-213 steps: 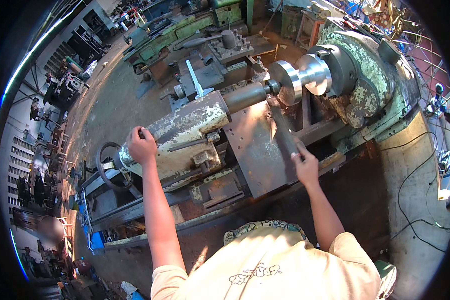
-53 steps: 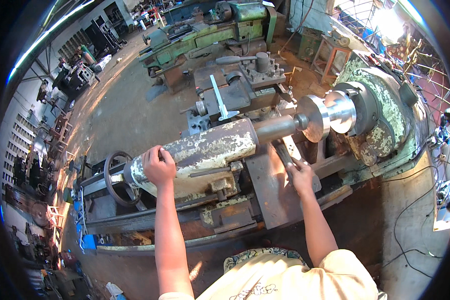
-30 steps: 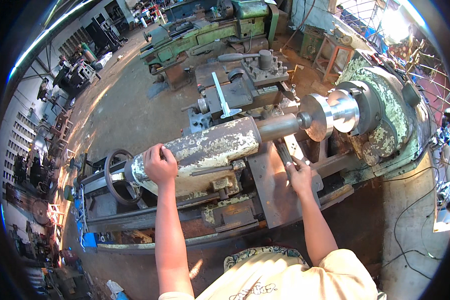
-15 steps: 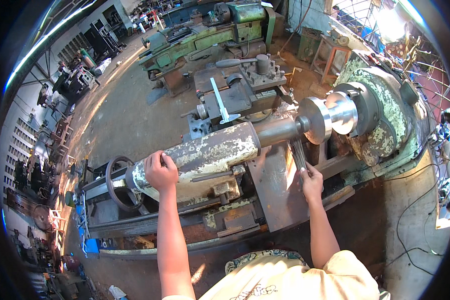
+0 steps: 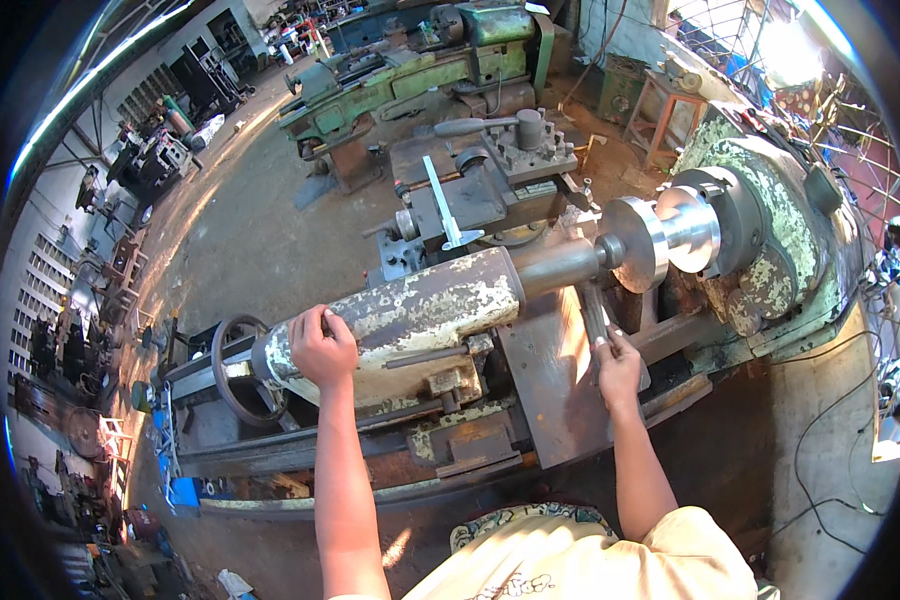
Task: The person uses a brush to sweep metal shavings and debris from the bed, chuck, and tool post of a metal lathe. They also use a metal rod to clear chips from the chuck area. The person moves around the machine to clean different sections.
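My left hand point(image 5: 324, 345) rests with curled fingers on the rear top of a lathe's tailstock point(image 5: 440, 290), which has chipped cream paint. Just left of it is the tailstock handwheel point(image 5: 238, 368). In my right hand point(image 5: 618, 358) is a brush point(image 5: 594, 312) with long dark bristles, pointing away from me over the flat plate point(image 5: 550, 400) of the carriage. Beyond the bristles, the tailstock quill point(image 5: 558, 265) reaches toward a shiny turned metal workpiece point(image 5: 638, 245), a spool-like shape with wide discs. Its far end sits in the chuck point(image 5: 722, 220).
A caliper point(image 5: 445, 205) lies on the cross slide, beside the tool post point(image 5: 530, 145) with its long handle. The green-and-cream headstock point(image 5: 795, 210) stands at the right. Another green lathe point(image 5: 420, 85) is farther back. Cables point(image 5: 815, 480) trail over the floor at right.
My right hand has shifted slightly left with the brush, and the bristles have swung a little lower, under the quill's end. My left hand stays on the tailstock.
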Demonstrator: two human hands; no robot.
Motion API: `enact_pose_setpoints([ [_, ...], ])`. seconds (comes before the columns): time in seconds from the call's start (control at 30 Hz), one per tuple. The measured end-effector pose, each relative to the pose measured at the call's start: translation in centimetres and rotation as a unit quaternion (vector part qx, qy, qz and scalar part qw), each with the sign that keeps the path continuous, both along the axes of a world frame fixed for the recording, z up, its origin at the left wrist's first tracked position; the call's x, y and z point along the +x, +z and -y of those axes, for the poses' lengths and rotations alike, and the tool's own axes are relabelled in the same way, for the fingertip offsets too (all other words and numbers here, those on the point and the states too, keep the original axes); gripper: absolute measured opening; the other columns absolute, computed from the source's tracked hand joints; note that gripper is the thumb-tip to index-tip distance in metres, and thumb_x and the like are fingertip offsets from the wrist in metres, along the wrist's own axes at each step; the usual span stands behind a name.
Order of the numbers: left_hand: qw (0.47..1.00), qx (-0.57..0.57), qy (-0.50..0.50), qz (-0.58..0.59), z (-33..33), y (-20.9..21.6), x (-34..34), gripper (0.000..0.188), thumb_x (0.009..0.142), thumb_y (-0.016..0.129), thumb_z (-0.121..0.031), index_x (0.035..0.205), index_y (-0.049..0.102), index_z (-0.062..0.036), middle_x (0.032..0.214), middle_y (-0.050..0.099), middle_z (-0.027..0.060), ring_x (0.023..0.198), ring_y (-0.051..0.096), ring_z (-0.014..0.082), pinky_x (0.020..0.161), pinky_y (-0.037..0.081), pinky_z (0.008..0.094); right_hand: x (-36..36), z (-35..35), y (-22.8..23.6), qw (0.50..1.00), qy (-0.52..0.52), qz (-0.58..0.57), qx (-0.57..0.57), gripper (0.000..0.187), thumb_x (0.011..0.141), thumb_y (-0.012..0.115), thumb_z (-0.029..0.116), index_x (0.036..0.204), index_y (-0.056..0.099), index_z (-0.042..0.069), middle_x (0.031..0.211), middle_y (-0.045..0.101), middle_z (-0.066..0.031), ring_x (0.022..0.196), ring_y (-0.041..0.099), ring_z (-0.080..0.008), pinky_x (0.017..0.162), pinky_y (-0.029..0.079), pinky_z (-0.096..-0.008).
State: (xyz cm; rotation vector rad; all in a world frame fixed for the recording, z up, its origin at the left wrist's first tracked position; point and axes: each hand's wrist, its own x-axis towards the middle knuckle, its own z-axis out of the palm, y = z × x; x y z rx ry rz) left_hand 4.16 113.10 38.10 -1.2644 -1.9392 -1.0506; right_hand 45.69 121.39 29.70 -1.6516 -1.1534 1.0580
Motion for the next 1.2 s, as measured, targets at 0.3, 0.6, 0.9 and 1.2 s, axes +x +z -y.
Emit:
enact_pose_setpoints([
  [0.3,1.0,0.006,0.001,-0.006,0.0,-0.1,-0.1,0.008,0.083,0.062,-0.006,0.086,0.069,-0.0032,0.085,0.07,0.0136,0.085,0.065,0.0357,0.077,0.052,0.0458,0.9,-1.3,-2.8,1.0,-0.014,0.0,0.027,0.041,0.095,0.066,0.012,0.132,0.063,-0.005,0.083,0.071,-0.0079,0.066,0.061,-0.0115,0.061,0.05,-0.0298],
  [0.6,1.0,0.006,0.003,-0.001,0.1,-0.2,-0.1,0.009,0.085,0.061,-0.008,0.087,0.069,-0.0032,0.087,0.071,0.0136,0.086,0.065,0.0357,0.078,0.052,0.0463,2.5,2.3,-1.0,0.996,-0.007,-0.088,0.002,0.046,0.097,0.065,0.01,0.139,0.056,-0.007,0.086,0.07,-0.0093,0.062,0.063,-0.0121,0.054,0.05,-0.0283],
  [0.9,1.0,-0.001,0.012,0.012,0.0,-0.4,-0.1,0.01,0.088,0.062,-0.012,0.088,0.069,-0.0045,0.087,0.07,0.0127,0.085,0.065,0.0344,0.074,0.052,0.046,4.7,4.0,-0.5,1.0,-0.016,-0.011,-0.012,0.04,0.096,0.067,0.016,0.134,0.063,0.004,0.079,0.07,-0.0054,0.055,0.063,-0.0131,0.049,0.048,-0.032],
  [1.2,1.0,-0.007,0.02,0.009,0.1,-0.8,-0.3,0.012,0.087,0.062,-0.014,0.09,0.07,-0.0055,0.088,0.071,0.0119,0.087,0.066,0.0335,0.075,0.052,0.0453,4.9,7.5,-1.7,0.991,0.113,0.074,0.02,0.045,0.09,0.072,0.024,0.13,0.067,0.003,0.097,0.073,-0.0233,0.092,0.072,-0.0313,0.084,0.054,-0.0375],
])
